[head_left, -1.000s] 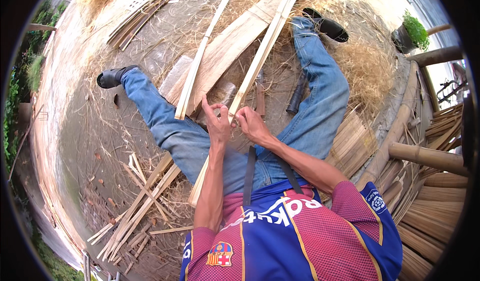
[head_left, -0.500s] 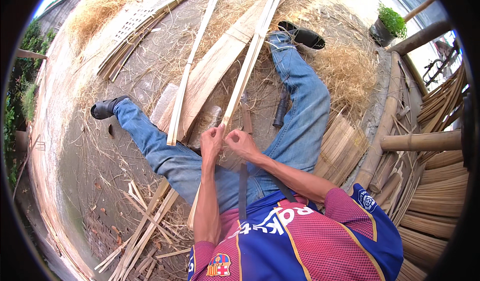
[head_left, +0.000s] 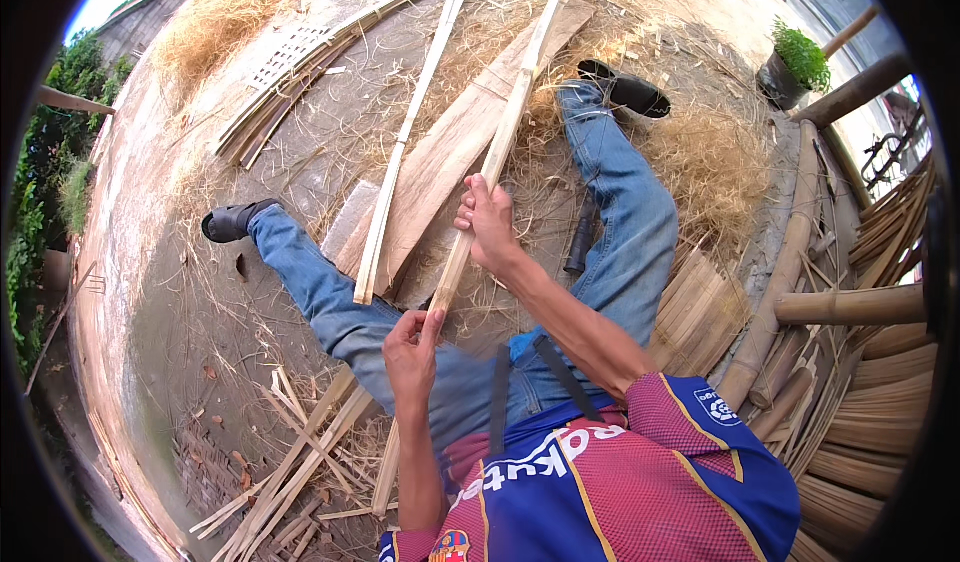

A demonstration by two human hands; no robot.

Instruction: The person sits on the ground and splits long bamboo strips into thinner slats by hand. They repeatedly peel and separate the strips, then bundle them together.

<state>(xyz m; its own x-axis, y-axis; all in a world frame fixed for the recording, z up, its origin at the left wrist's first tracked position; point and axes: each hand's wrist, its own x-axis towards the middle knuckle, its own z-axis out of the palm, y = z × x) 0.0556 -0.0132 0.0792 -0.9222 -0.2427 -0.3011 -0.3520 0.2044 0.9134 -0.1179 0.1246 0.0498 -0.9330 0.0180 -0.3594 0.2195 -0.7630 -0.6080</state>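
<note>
Resting left shoe (head_left: 230,222): on the floor at the end of the outstretched left leg, probably to keep the lap open
Split sticks (head_left: 290,472): heaped loosely beside the left thigh, perhaps within easy reach
Loose bamboo strip (head_left: 395,182): slanting across the plank, its near end by the left leg, touched by neither hand
Left hand (head_left: 412,350): thumb and fingers pinching the near end, seemingly to steady it
Wooden plank (head_left: 445,157): sloping away between the legs, likely as a backing
Held bamboo strips (head_left: 456,265): between the legs, running from the left hand up through the right and away over the plank; how many layers I cannot tell
Right hand (head_left: 488,224): fist wrapped around them farther along, likely for a firmer hold
Dark cylinder (head_left: 580,237): just inside the right leg, perhaps a tool handle kept close
</note>
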